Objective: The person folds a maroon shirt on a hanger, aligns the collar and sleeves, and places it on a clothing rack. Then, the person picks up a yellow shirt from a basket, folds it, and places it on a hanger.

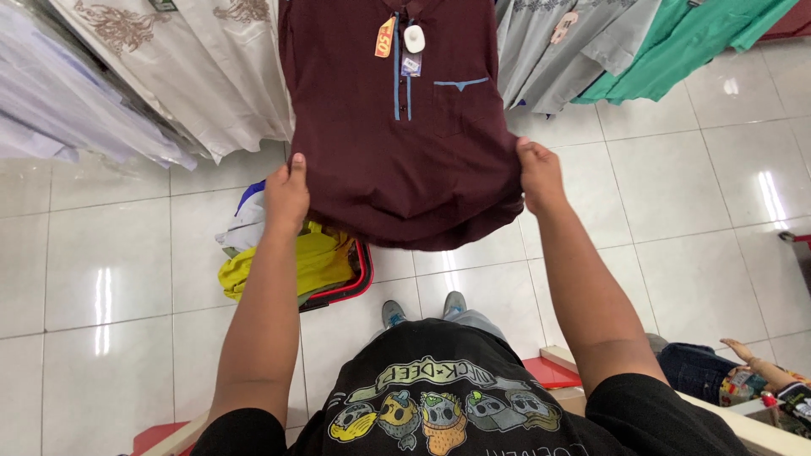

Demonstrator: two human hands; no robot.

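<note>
black printed tee [439, 405] lowest in frame. left hand [287, 196] and right hand [539, 176] each pinched shut on side hems of maroon shirt [397, 143], hanging centre top; soft, light, limp cloth, probably best gripped at seams. basket [359, 279] below left.

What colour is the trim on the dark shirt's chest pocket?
Light blue, edging the pocket of the maroon shirt; clearest in the head view.

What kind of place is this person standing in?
Most likely a clothing shop. Both hands, left hand and right hand, hold up a dark maroon shirt hung with an orange price tag. Pale embroidered garments hang beside it over a glossy white tiled floor.
</note>
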